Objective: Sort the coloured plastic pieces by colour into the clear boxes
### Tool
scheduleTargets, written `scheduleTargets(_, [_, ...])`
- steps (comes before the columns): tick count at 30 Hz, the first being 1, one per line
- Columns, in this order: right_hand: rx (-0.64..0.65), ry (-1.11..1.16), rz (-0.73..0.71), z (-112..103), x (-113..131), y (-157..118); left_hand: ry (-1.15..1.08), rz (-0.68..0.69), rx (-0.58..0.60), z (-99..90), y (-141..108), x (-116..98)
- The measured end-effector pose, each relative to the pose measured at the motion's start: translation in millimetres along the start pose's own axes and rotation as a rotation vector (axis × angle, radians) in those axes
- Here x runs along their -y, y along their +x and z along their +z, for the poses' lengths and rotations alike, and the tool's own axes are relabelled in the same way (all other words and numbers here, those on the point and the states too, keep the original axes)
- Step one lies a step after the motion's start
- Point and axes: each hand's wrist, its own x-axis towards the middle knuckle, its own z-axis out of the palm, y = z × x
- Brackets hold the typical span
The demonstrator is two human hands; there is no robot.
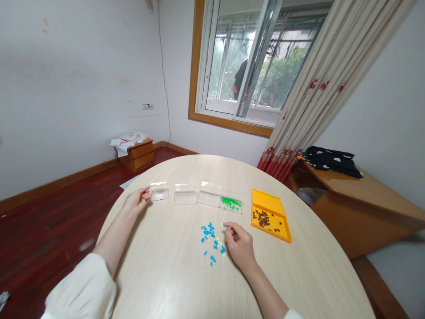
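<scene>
My left hand (135, 200) is closed at the left end of the leftmost clear plastic box (160, 196). A small orange-brown spot shows at its fingertips, and I cannot make out what they hold. My right hand (240, 244) is closed in a pinch at the right edge of a loose pile of tiny blue bricks (208, 231). A small pale brick (222, 226) shows at its fingertips. Pale yellow bricks (217, 239) are mixed in among the blue ones.
Two more clear boxes (185, 197) stand in a row with a box of green bricks (230, 204). To the right lies an open yellow case (288, 235) holding dark brown bricks (263, 218). The round table (159, 274) curves away at both sides. Beyond it stands a wooden desk (375, 195).
</scene>
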Motion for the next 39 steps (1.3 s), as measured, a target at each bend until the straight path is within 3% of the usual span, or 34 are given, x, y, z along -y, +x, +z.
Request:
scheduleTargets(6, [-0.061, -0.006, -0.035, 0, 1, 1, 0.044, 0.089, -0.022, -0.1, 1, -5])
scheduleTargets(17, [-0.035, 0.006, -0.016, 0, 0, 1, 0.094, 0.356, -0.103, 2.5, 8, -13])
scheduleTargets(21, [-0.033, 0.026, -0.002, -1, -1, 1, 0.21, 0.415, -0.116, 7.0, 14, -9])
scheduleTargets(28, [-0.024, 0.033, -0.005, 0, -2, 1, 0.676, 0.512, -0.11, -1.2, 19, 12])
scheduleTargets(35, [-0.007, 0.022, 0.011, 0, -2, 1, 1.281, 0.743, -0.092, -3.6, 21, 20])
scheduleTargets(39, [-0.007, 0.018, 0.015, 0, -3, 0, 1.579, 0.753, -0.057, -5.4, 21, 22])
